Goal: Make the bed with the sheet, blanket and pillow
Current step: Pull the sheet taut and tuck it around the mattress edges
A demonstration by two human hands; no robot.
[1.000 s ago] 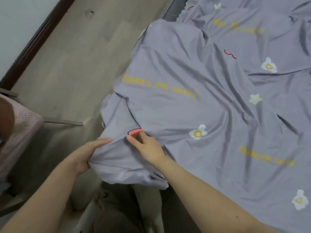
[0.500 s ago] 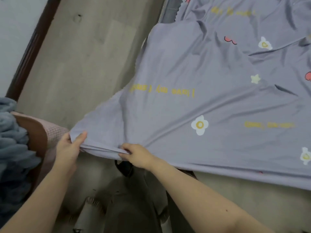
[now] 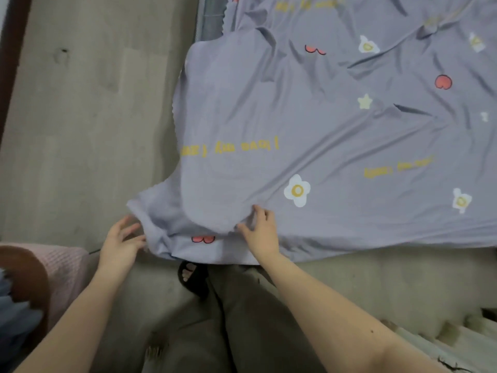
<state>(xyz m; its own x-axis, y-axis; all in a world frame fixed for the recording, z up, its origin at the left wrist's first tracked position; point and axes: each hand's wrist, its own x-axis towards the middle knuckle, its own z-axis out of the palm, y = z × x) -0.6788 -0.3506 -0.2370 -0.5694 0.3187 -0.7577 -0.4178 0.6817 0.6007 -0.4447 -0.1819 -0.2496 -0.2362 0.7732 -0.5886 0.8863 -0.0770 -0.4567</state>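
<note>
Head view, the only one.

Progress: the sheet [image 3: 322, 125] is spread over the bed and covers nearly everything in frame to the right and far side. A strip of bare mattress edge [image 3: 211, 25] shows at the far left, so that side is not covered to the edge. The near-left corner is being worked on. It bulges out past the bed line toward the floor [image 3: 80, 117] and is neither tucked nor pulled flat. No pillow is in view. A fluffy blue mass [image 3: 16, 324] sits at the near-left frame edge, beside a pink knitted cloth [image 3: 68, 262]; I cannot tell whether either is the blanket. Judgement: early stage. The sheet needs smoothing and its corners fitting, and blanket and pillow are both left to do.

Hands: the left hand [image 3: 121, 243] has its fingers spread, the tips touching the left side of the hanging corner — no grip visible. The right hand [image 3: 261, 232] rests on top of the sheet near the edge, fingers loosely apart, with a small pucker of cloth between thumb and forefinger. I cannot tell whether it pinches or only presses.

Sheet appearance: thin lavender fabric printed with white-and-yellow flowers, red hearts, a pale star and yellow lettering. It is heavily creased toward the far right and fairly taut in the middle — its near hem hangs just over the bed's near edge.

Also seen: a foot in a dark sandal [image 3: 191, 274] below the corner.
</note>
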